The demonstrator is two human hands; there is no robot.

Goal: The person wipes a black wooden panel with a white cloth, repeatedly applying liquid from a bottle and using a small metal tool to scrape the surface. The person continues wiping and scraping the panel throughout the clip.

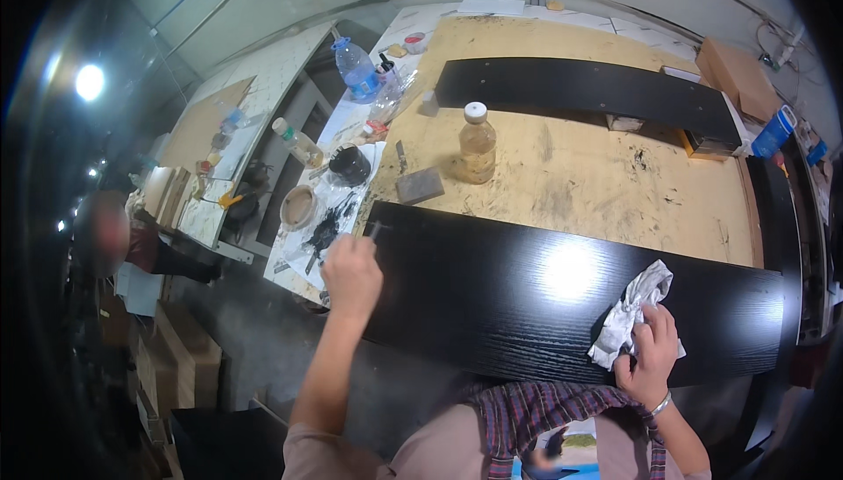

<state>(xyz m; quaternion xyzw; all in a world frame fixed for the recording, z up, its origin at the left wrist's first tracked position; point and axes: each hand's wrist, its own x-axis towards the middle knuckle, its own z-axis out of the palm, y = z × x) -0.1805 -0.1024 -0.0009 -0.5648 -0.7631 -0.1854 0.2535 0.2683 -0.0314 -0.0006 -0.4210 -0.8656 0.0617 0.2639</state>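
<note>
At the far left, a blurred person in dark clothes, with brown panels standing lower down. Next, at the left side of the yellow-topped work table, a clear bottle with green label, a round tub with brownish content, and a black cup, near white paper with black stains. Farther back, a large bluish bottle.

Then the left hand, fingers curled, at the left end of the near black board. Just at the fingertips, a thin greyish thing, too small to name; cannot tell if really pinched or only beside the fingers. Behind the board, a grey-brown block lying flat, and an upright bottle of yellowish liquid with white cap.

Across the near side of the table, in front of the body, the same near board, with shiny wood grain and a bright light reflection. At the back, a second black board.

On the near board, toward its right part, a crumpled white cloth, gathered between thumb and bent fingers of the right hand. At the far right, a brown cardboard box and a blue container.
</note>
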